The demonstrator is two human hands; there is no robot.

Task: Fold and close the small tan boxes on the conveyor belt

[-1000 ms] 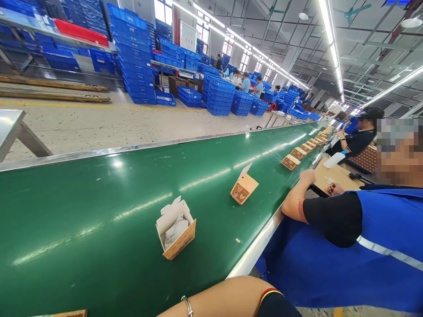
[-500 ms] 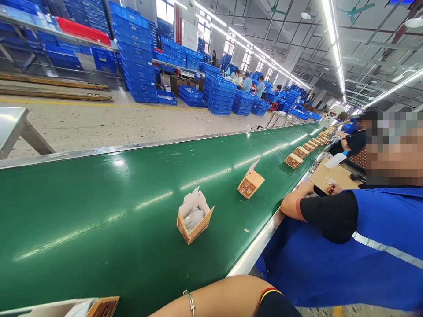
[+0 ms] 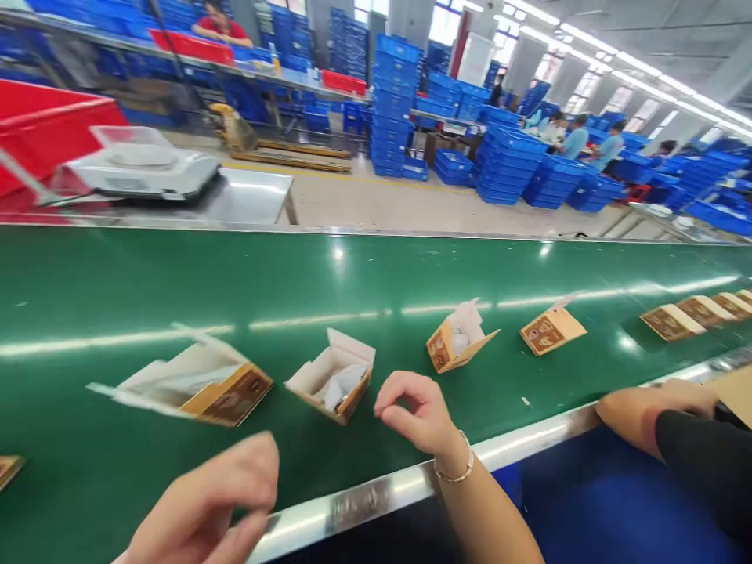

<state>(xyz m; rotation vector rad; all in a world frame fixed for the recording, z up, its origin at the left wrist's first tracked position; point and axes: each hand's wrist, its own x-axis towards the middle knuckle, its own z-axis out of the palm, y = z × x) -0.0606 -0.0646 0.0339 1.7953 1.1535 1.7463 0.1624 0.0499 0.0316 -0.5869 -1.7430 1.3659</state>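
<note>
Perhaps the right hand (image 3: 414, 411), its grip pressed together, could tip the open box (image 3: 353, 397) on its left by brushing it; the blurred left hand's (image 3: 215, 497) grip is unclear.

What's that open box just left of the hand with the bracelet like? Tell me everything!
The box looks like cardboard, brown outside and pale inside, with a flap raised at the back. It sits open side up, angled on the green belt. A crumpled, whitish packet lies inside. The right hand is nearby, not touching it.
</note>
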